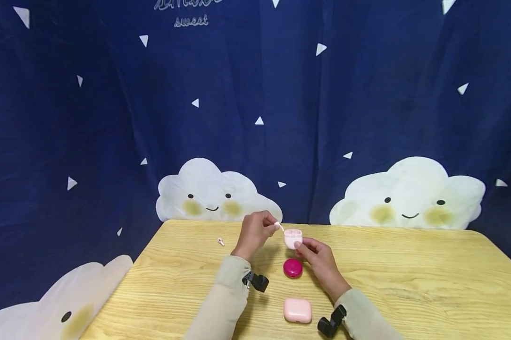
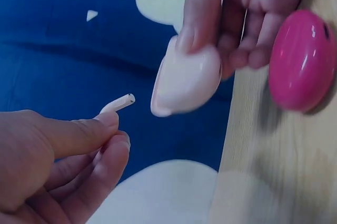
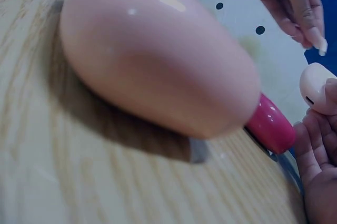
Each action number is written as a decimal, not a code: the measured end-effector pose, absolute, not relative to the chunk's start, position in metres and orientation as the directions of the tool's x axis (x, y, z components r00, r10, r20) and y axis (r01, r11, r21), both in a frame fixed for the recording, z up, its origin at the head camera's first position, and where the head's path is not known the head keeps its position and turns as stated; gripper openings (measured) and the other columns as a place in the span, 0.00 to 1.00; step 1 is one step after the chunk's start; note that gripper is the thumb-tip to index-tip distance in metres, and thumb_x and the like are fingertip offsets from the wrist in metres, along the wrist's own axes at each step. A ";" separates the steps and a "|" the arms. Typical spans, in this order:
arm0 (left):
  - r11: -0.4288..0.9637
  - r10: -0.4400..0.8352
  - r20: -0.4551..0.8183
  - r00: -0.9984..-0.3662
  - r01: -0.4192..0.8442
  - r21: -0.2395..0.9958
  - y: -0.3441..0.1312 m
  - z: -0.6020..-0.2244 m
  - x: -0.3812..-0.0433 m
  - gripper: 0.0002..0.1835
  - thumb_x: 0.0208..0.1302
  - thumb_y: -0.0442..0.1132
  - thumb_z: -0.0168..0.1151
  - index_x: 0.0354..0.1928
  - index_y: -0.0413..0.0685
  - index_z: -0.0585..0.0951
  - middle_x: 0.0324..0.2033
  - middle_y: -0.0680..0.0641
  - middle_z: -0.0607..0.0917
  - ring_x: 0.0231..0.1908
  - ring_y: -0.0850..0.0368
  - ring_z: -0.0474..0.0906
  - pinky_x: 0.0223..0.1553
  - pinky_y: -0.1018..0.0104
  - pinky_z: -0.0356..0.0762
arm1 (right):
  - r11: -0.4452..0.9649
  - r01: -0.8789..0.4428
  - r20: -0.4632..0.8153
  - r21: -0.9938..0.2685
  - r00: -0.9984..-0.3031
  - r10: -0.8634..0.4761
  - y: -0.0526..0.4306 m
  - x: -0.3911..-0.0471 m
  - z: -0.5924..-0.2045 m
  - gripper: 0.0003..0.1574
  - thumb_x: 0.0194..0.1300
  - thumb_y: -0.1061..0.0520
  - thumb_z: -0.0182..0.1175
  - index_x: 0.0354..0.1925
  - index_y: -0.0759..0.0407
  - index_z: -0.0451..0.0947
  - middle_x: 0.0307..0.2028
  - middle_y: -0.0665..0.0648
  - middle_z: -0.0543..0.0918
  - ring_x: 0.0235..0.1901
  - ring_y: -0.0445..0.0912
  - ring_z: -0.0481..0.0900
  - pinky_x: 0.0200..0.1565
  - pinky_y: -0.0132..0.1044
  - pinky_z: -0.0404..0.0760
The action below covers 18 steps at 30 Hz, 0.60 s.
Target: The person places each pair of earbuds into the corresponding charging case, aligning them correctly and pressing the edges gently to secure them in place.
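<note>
Between thumb and fingertips, my left hand [image 1: 256,232] pinches a white-pink earbud [image 2: 120,103], its stem pointing toward the charging case. My right hand [image 1: 321,264] holds that pale pink earbud case [image 1: 293,240] above the table, thumb on its front. The case's lid is up in the head view, showing the wells inside. A small gap separates the earbud's stem from the case in the left wrist view. Another earbud [image 1: 221,242] lies on the table left of my left hand.
A glossy magenta case [image 1: 292,268] rests on the wooden table [image 1: 408,274] below the held case. Closer to me lies a pink rounded case [image 1: 297,310], large in the right wrist view. A dark blue curtain [image 1: 255,71] with clouds hangs behind the table's far edge.
</note>
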State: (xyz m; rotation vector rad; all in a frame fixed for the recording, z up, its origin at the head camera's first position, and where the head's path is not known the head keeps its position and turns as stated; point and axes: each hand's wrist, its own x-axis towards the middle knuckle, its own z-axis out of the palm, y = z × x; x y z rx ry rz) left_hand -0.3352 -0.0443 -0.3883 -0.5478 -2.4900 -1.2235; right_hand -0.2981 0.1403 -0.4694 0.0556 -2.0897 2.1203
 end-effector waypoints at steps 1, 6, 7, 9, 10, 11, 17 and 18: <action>0.563 0.209 0.436 -0.875 0.472 0.679 -0.042 -0.387 -0.334 0.04 0.54 0.33 0.72 0.28 0.45 0.84 0.19 0.54 0.84 0.20 0.68 0.75 0.22 0.73 0.73 | -0.009 -0.145 0.144 -0.989 -0.986 0.088 0.140 -0.298 -0.469 0.22 0.64 0.55 0.65 0.48 0.71 0.79 0.37 0.62 0.83 0.36 0.49 0.83 0.42 0.34 0.82; 0.594 0.244 0.483 -0.841 0.523 0.611 -0.033 -0.388 -0.332 0.04 0.53 0.33 0.72 0.27 0.47 0.84 0.21 0.56 0.84 0.22 0.68 0.75 0.25 0.74 0.73 | -0.026 -0.142 0.140 -0.990 -0.988 0.071 0.140 -0.295 -0.462 0.21 0.64 0.58 0.64 0.49 0.73 0.78 0.36 0.61 0.83 0.35 0.47 0.82 0.42 0.34 0.82; 0.603 0.247 0.496 -0.833 0.532 0.594 -0.032 -0.389 -0.332 0.04 0.53 0.33 0.72 0.26 0.47 0.85 0.21 0.56 0.84 0.22 0.67 0.75 0.25 0.74 0.72 | -0.032 -0.136 0.134 -0.990 -0.989 0.069 0.141 -0.295 -0.462 0.21 0.64 0.58 0.64 0.50 0.72 0.78 0.36 0.61 0.83 0.35 0.46 0.82 0.42 0.33 0.82; 0.619 0.254 0.522 -0.814 0.551 0.559 -0.030 -0.391 -0.331 0.05 0.52 0.33 0.73 0.26 0.48 0.85 0.21 0.56 0.84 0.22 0.67 0.75 0.26 0.74 0.72 | -0.032 -0.123 0.120 -0.992 -0.990 0.067 0.141 -0.296 -0.462 0.21 0.64 0.58 0.64 0.50 0.72 0.78 0.35 0.60 0.83 0.35 0.46 0.82 0.41 0.33 0.81; 0.627 0.256 0.528 -0.810 0.555 0.547 -0.030 -0.392 -0.331 0.05 0.52 0.34 0.73 0.26 0.48 0.85 0.21 0.56 0.84 0.22 0.67 0.75 0.26 0.74 0.71 | -0.029 -0.112 0.110 -0.993 -0.992 0.066 0.141 -0.296 -0.462 0.20 0.65 0.60 0.63 0.50 0.73 0.78 0.35 0.60 0.83 0.36 0.47 0.82 0.42 0.34 0.82; 0.636 0.256 0.531 -0.807 0.555 0.536 -0.029 -0.394 -0.331 0.05 0.52 0.34 0.74 0.25 0.49 0.85 0.21 0.57 0.84 0.22 0.67 0.75 0.26 0.74 0.71 | -0.026 -0.106 0.104 -0.994 -0.992 0.065 0.142 -0.297 -0.462 0.19 0.65 0.61 0.62 0.50 0.73 0.77 0.35 0.60 0.83 0.36 0.48 0.83 0.42 0.35 0.82; 0.661 0.266 0.544 -0.796 0.562 0.498 -0.027 -0.399 -0.331 0.05 0.51 0.36 0.75 0.25 0.50 0.85 0.21 0.57 0.85 0.24 0.67 0.77 0.28 0.75 0.72 | -0.021 -0.113 0.111 -0.993 -0.991 0.071 0.142 -0.301 -0.471 0.20 0.64 0.59 0.64 0.50 0.71 0.78 0.36 0.58 0.83 0.35 0.46 0.82 0.42 0.34 0.82; 0.662 0.270 0.546 -0.793 0.565 0.492 -0.026 -0.400 -0.331 0.05 0.51 0.36 0.74 0.25 0.50 0.85 0.22 0.57 0.85 0.24 0.66 0.77 0.28 0.75 0.72 | -0.020 -0.115 0.113 -0.993 -0.991 0.075 0.141 -0.301 -0.472 0.20 0.64 0.58 0.64 0.50 0.71 0.78 0.37 0.58 0.83 0.35 0.46 0.82 0.41 0.34 0.82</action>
